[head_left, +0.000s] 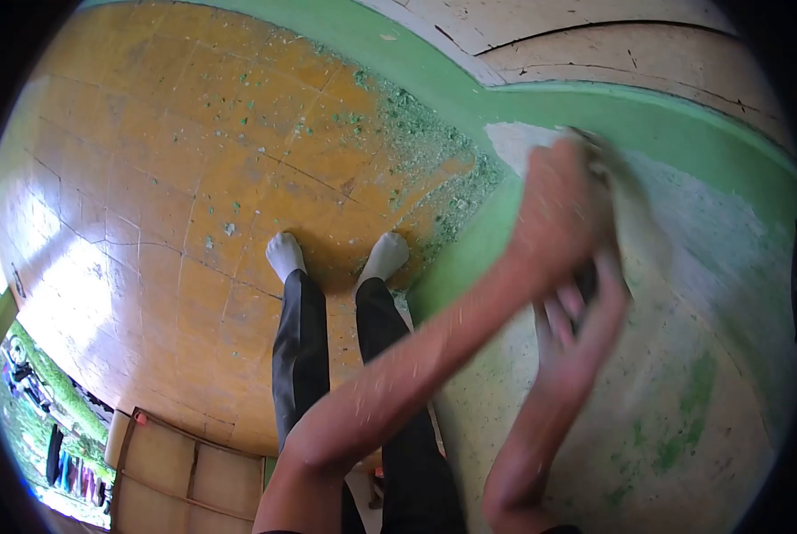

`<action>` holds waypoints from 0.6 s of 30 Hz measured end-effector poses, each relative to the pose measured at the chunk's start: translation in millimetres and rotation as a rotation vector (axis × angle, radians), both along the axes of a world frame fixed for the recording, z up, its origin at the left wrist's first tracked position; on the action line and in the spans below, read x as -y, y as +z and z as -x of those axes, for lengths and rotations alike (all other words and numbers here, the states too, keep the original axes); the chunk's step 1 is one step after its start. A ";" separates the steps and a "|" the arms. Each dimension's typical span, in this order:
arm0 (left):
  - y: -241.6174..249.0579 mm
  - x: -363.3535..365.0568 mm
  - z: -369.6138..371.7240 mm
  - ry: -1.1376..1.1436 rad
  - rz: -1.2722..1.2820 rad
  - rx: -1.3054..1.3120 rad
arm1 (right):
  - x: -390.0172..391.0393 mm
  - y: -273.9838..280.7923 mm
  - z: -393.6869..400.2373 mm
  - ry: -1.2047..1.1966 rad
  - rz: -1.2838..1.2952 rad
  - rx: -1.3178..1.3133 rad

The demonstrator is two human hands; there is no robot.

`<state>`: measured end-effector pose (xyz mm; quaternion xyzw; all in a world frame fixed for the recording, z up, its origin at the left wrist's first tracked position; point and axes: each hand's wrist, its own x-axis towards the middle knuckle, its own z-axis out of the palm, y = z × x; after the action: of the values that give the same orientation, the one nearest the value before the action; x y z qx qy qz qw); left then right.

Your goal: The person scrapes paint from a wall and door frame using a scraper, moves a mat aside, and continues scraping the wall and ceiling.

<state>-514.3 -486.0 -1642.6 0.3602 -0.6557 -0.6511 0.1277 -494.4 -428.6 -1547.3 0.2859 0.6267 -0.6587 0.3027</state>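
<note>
My left hand (561, 200) is closed and blurred by motion, in front of the green and whitish wall (683, 294). Just below it my right hand (585, 320) has its fingers curled round. Between and beyond the two hands shows a dark tool (585, 278), largely covered by the fingers and smeared, so its kind cannot be made out. Near its upper end lies a bare pale patch (510, 142) in the green paint. Small light flecks hang in the air around my forearms.
Green and white paint chips (443, 133) litter the yellow tiled floor (167, 133) along the wall's foot. My feet in pale socks (385, 256) stand close to the debris. A wooden panelled piece (189, 463) and a bright doorway (51, 427) are at the lower left.
</note>
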 end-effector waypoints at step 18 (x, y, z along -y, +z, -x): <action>-12.1 -15.0 -88.8 -0.079 -0.153 -0.031 | -15.2 12.4 -4.9 1.009 -0.673 -0.158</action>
<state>-425.6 -471.0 -1654.7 0.3326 -0.6157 -0.7094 0.0839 -489.6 -413.4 -1534.9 -0.0160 0.8791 -0.2189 0.4231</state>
